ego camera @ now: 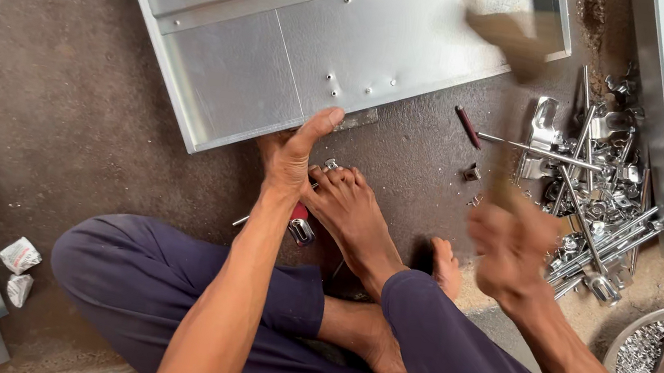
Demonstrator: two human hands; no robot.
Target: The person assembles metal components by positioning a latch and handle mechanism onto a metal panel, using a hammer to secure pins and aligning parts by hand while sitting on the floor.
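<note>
Left hand (295,155) is pressing open fingers on the far metal panel (318,44); right hand (508,243), blurred, is gripping a hammer (512,38). Risk: a mis-aimed swing striking the thumb.

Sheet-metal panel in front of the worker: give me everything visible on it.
The sheet-metal panel is a dull silver, galvanized-looking piece lying flat on the dark floor, angled so its near corner points toward the person. It has folded-up edges, a raised strip running across it, a seam dividing the lower face, and scattered rivets or small holes. Its top runs out of frame. The left hand presses its near edge, thumb up on the rim. A blurred hammer, swung by the right hand, is over its right end.
</note>
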